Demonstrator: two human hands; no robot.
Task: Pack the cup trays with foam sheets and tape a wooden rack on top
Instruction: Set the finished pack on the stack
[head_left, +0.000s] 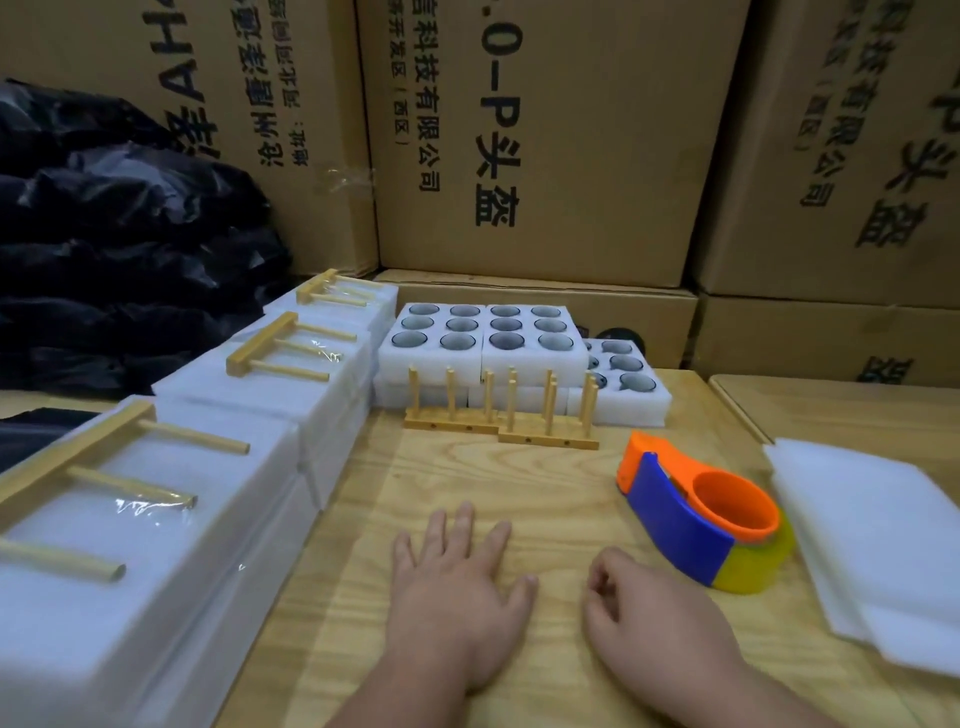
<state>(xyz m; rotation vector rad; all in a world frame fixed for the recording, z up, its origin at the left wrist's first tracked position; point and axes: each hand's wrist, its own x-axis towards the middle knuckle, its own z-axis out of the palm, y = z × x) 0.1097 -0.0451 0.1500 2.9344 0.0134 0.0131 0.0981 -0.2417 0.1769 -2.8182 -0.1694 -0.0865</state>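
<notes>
- The left hand (457, 587) lies flat on the wooden surface (519, 478), fingers spread; the right hand (649, 618) rests beside it, fingers loosely curled, its grip empty.
- A tape dispenser (701, 525) (orange, blue, yellow) sits just right, foam sheets (872, 551) beyond.
- Left, packed bundles (171, 519) carry taped racks.
- Farther, two upright wooden racks (498, 410) front the cup trays (478, 338).
- Cardboard boxes (545, 140) wall the back.
</notes>
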